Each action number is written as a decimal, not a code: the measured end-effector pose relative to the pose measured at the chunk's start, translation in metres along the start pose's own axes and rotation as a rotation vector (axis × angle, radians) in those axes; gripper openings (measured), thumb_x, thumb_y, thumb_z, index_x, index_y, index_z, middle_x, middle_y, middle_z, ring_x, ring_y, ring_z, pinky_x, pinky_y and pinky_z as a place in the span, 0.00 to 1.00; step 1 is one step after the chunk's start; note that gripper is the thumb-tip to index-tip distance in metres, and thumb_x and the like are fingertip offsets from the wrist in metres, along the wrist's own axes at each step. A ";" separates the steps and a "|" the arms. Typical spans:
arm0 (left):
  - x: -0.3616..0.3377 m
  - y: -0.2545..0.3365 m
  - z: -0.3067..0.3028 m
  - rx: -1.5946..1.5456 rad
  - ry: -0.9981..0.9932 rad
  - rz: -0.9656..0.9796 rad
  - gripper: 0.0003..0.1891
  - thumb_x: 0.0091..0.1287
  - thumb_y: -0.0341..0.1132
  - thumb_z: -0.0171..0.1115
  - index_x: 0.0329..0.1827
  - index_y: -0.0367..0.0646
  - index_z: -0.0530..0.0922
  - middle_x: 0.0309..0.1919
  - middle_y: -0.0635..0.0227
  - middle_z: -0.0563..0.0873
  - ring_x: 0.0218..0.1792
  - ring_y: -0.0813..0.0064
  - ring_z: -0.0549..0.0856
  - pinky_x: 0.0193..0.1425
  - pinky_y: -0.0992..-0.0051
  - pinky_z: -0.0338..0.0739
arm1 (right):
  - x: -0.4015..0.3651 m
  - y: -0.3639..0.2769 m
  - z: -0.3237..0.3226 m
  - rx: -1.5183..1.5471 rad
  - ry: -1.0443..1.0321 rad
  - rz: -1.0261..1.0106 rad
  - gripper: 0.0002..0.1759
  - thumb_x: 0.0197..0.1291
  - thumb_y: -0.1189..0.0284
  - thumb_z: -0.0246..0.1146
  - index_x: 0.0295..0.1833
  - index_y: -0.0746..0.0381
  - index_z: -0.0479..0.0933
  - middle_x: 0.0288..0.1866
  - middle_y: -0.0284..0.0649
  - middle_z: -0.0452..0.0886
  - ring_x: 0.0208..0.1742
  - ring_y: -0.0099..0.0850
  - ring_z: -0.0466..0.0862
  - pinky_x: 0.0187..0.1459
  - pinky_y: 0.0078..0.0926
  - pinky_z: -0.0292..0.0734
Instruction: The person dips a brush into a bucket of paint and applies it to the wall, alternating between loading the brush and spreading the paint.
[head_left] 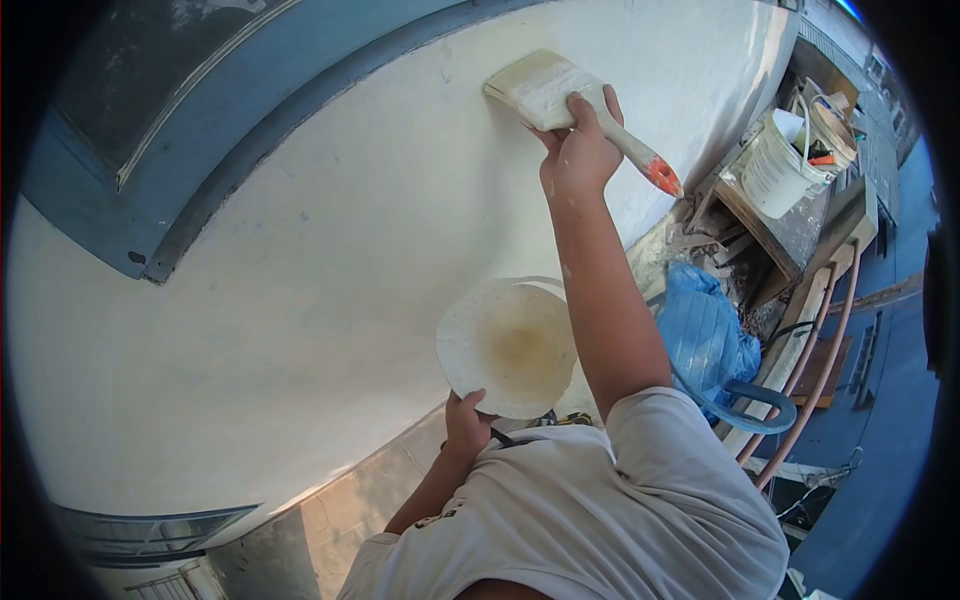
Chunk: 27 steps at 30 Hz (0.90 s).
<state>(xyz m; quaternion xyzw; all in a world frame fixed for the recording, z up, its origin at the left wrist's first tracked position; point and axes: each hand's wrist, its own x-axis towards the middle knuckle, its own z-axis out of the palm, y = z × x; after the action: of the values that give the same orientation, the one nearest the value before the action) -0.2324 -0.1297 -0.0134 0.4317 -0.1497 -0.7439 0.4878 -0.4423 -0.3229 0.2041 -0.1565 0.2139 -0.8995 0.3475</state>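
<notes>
My right hand grips a wide paint brush near the base of its handle, whose end is red. The brush's bristles lie against the pale wall, or very close to it, at the top middle. Lower down, my left hand holds a round white bucket by its lower rim. Its opening faces me and yellowish-white liquid or residue shows inside. The bucket is near my body, left of my right forearm.
A blue-framed window is set in the wall at upper left. On the right, white buckets with tools stand on a wooden box. Below them are a blue plastic bag, debris and curved pipes.
</notes>
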 end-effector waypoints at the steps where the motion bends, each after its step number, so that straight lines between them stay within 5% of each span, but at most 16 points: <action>1: -0.001 0.000 -0.001 -0.023 -0.020 0.005 0.26 0.57 0.22 0.49 0.61 0.41 0.61 0.53 0.56 0.73 0.53 0.53 0.77 0.51 0.50 0.77 | -0.008 -0.011 -0.010 0.039 0.001 0.059 0.34 0.58 0.80 0.52 0.70 0.63 0.48 0.58 0.51 0.66 0.54 0.48 0.75 0.42 0.45 0.83; 8: 0.000 0.001 -0.004 -0.007 -0.001 -0.005 0.24 0.57 0.22 0.49 0.59 0.40 0.62 0.53 0.56 0.74 0.52 0.55 0.78 0.50 0.51 0.78 | -0.005 -0.060 -0.171 -0.259 -0.009 -0.040 0.32 0.59 0.76 0.53 0.69 0.65 0.53 0.63 0.48 0.66 0.61 0.42 0.72 0.54 0.41 0.76; 9: 0.002 0.002 -0.003 -0.013 -0.001 -0.001 0.24 0.57 0.22 0.49 0.59 0.40 0.62 0.53 0.56 0.74 0.52 0.55 0.78 0.50 0.51 0.78 | -0.010 -0.062 -0.197 -0.450 0.060 0.000 0.29 0.57 0.78 0.56 0.65 0.68 0.60 0.59 0.47 0.70 0.58 0.37 0.74 0.55 0.35 0.74; 10: 0.002 0.004 -0.004 0.002 0.008 -0.012 0.24 0.57 0.22 0.49 0.58 0.40 0.63 0.52 0.56 0.74 0.51 0.55 0.78 0.49 0.51 0.78 | -0.007 -0.065 -0.241 -1.032 -0.149 -0.093 0.25 0.53 0.80 0.59 0.59 0.72 0.68 0.53 0.47 0.75 0.51 0.31 0.78 0.54 0.26 0.73; 14: 0.006 0.004 -0.007 0.111 -0.016 -0.003 0.23 0.58 0.23 0.48 0.59 0.36 0.62 0.50 0.54 0.75 0.50 0.53 0.79 0.47 0.51 0.81 | -0.018 -0.065 -0.277 -1.077 -0.090 -0.043 0.23 0.51 0.81 0.60 0.56 0.72 0.71 0.49 0.46 0.78 0.49 0.28 0.78 0.52 0.21 0.72; 18: 0.008 0.005 -0.002 0.127 0.001 -0.011 0.23 0.58 0.23 0.48 0.60 0.37 0.61 0.51 0.53 0.75 0.51 0.53 0.79 0.47 0.52 0.81 | -0.022 -0.064 -0.192 -0.792 -0.043 -0.021 0.26 0.54 0.79 0.59 0.60 0.70 0.67 0.53 0.45 0.75 0.51 0.30 0.77 0.51 0.26 0.74; 23: 0.005 0.006 0.004 0.040 0.000 0.017 0.24 0.57 0.23 0.49 0.59 0.38 0.63 0.52 0.54 0.74 0.52 0.54 0.78 0.53 0.55 0.77 | 0.003 -0.053 -0.062 -0.065 -0.127 -0.140 0.29 0.55 0.80 0.57 0.64 0.68 0.60 0.55 0.48 0.72 0.52 0.34 0.77 0.47 0.31 0.80; 27: 0.007 0.005 -0.008 0.041 0.011 0.040 0.26 0.57 0.23 0.48 0.62 0.38 0.60 0.53 0.52 0.73 0.52 0.52 0.78 0.48 0.52 0.81 | 0.020 -0.036 -0.008 -0.072 -0.233 -0.159 0.31 0.56 0.79 0.58 0.65 0.67 0.58 0.56 0.49 0.70 0.52 0.33 0.77 0.41 0.29 0.83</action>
<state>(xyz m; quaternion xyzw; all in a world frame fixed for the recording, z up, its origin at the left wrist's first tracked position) -0.2245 -0.1362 -0.0178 0.4425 -0.1707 -0.7283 0.4946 -0.4801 -0.3107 0.2173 -0.2885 0.1915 -0.8916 0.2919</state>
